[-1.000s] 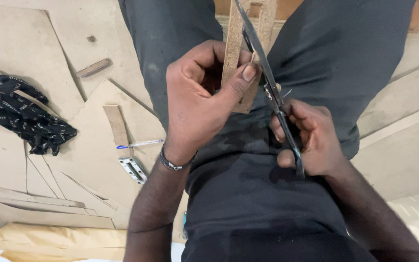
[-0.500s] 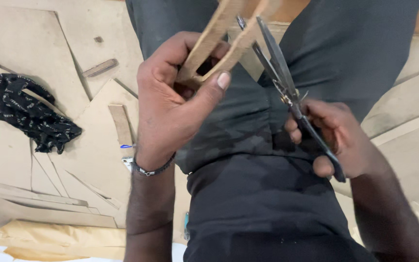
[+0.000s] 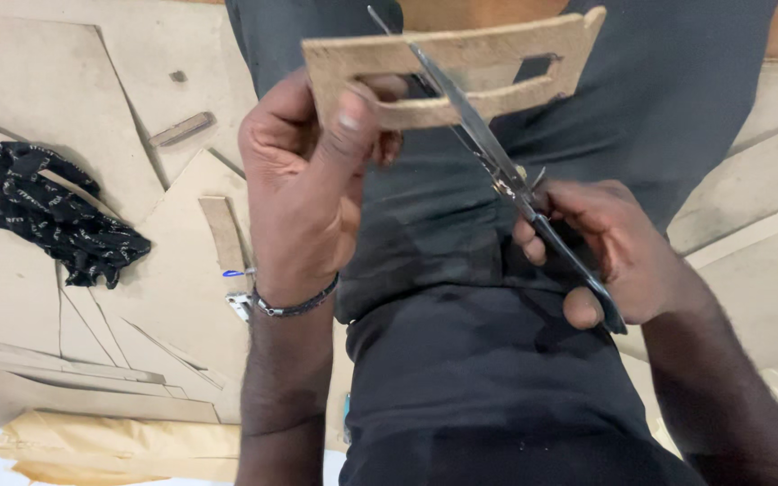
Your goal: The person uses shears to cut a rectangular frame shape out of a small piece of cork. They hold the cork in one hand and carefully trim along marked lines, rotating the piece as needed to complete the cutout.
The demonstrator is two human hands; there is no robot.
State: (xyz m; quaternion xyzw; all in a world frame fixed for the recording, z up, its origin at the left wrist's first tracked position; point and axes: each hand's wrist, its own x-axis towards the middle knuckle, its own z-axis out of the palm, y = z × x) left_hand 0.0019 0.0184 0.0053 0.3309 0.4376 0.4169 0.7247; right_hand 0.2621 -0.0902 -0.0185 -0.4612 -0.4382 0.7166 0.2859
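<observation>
My left hand [image 3: 303,184] grips a tan cardboard piece [image 3: 461,67] with rectangular cut-outs, held level above my lap. My right hand [image 3: 610,247] holds dark-handled scissors [image 3: 497,171] by the handles. The blades point up and to the left and pass through the piece's cut-out near its middle. I sit in dark clothing [image 3: 497,378], which fills the middle of the view.
Large sheets of tan cardboard [image 3: 56,99] with cut lines cover the floor on the left and right. A black patterned cloth [image 3: 56,216] lies at the left. A cardboard strip [image 3: 225,236], a blue pen [image 3: 236,273] and a small metal clip [image 3: 241,304] lie beside my left wrist.
My left hand has turned the cardboard piece from upright, through a slant, to level. The scissors have stayed in my right hand, which has drifted to the right, and the blades now cross the piece's middle.
</observation>
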